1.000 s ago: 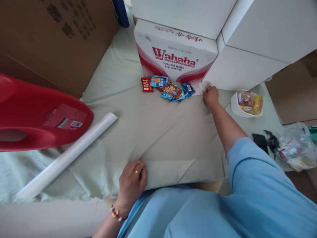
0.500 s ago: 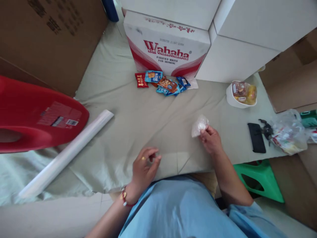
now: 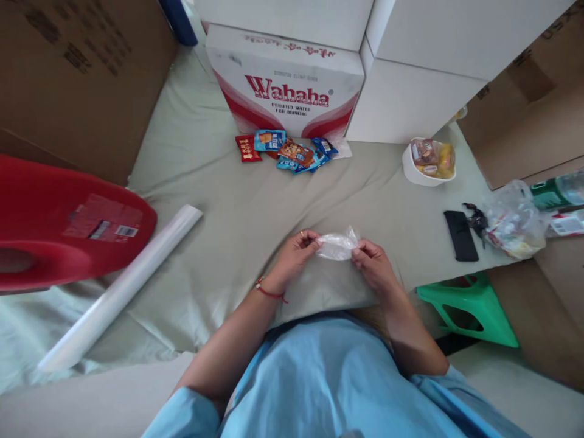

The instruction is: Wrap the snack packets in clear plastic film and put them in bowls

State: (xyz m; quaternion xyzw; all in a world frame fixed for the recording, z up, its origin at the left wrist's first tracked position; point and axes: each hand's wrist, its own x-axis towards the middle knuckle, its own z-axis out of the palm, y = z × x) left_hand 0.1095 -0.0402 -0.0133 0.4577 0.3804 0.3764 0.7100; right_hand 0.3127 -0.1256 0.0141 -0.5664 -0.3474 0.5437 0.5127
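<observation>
1. Head view, looking down: a pale green cloth (image 3: 237,201) covers the work surface in front of a person in a light blue top.
2. A large brown cardboard box (image 3: 77,79) stands at the far left, and stacked white boxes (image 3: 456,30) line the back right.
3. A red plastic chair (image 3: 55,237) lies tipped at the left edge, its label facing up.
4. A Wahaha carton (image 3: 283,85) of purified water sits at the back centre, touching the white boxes.
5. A long roll of clear film (image 3: 123,286) lies diagonally on the cloth, just beside the chair.
6. A green stool (image 3: 469,304) shows below the cloth's right edge.
7. A crumpled plastic bag (image 3: 513,222) rests at the far right, near a black phone (image 3: 460,236).
8. A white bowl (image 3: 413,175) of wrapped snacks stands in front of the white boxes.
9. Snack packets (image 3: 287,152) lie heaped against the carton's base.
10. The left hand (image 3: 296,249), ring on one finger and red bracelet (image 3: 269,292) at the wrist, pinches one end of a small clear plastic bag (image 3: 337,246).
11. The right hand (image 3: 371,267) pinches the other end, fingers closed on the film.
12. The bag is held stretched between both hands, over the cloth's near edge, well apart from the snack packets.
</observation>
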